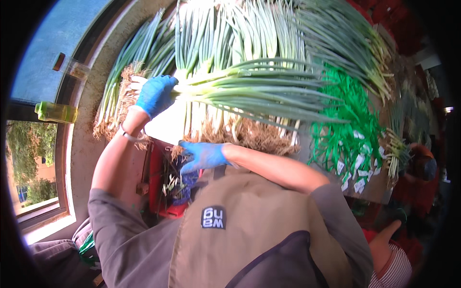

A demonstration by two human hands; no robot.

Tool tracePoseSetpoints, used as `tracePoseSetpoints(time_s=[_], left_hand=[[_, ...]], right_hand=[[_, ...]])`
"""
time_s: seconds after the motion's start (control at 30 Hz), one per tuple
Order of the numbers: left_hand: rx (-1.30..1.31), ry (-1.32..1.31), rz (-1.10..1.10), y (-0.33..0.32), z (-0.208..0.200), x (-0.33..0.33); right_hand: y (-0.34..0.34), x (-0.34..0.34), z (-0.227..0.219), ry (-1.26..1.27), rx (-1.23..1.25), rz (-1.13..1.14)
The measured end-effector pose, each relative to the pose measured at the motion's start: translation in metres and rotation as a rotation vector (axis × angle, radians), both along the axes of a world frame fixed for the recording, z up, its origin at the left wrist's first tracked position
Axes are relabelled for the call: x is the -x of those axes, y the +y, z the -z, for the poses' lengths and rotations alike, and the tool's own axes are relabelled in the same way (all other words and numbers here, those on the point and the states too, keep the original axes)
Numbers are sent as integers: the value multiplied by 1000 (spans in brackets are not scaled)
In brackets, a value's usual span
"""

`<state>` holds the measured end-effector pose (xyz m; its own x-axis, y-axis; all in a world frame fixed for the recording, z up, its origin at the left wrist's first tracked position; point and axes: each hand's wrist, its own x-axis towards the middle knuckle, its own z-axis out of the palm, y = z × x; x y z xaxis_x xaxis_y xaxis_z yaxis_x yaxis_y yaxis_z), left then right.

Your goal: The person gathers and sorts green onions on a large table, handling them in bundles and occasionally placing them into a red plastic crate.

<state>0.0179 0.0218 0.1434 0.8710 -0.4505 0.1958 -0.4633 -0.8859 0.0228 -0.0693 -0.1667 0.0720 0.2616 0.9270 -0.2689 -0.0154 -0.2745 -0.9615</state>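
Note:
My left hand [156, 93], in a blue glove, grips a bunch of spring onions [259, 89] just above the roots; its green leaves point right, held over the table. My right hand [204, 156], also blue-gloved, is lower and close to my apron. Its fingers are pinched on a small tuft of roots and peel [175, 152] over a red crate [165, 199] of trimmings. Rows of spring onions [230, 33] with brown roots toward me lie on the table behind both hands.
A heap of green ties with white tags [350, 129] lies on the table at the right. A window with a yellow-green bottle [55, 112] on its sill is at the left. Another person's hand [384, 237] and striped sleeve show at the lower right.

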Motion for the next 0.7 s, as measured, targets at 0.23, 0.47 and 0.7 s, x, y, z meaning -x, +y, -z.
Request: tracePoseSetpoints(time_s=[0.23, 0.47, 0.7], left_hand=[[465, 111, 13, -4, -59, 18], [717, 731, -92, -86, -69, 8], [1740, 1230, 355, -211, -7, -14]], right_hand=[[-77, -47, -48, -346, -461, 897], [-93, -76, -128, -197, -654, 994], [-165, -114, -145, -258, -383, 997]])
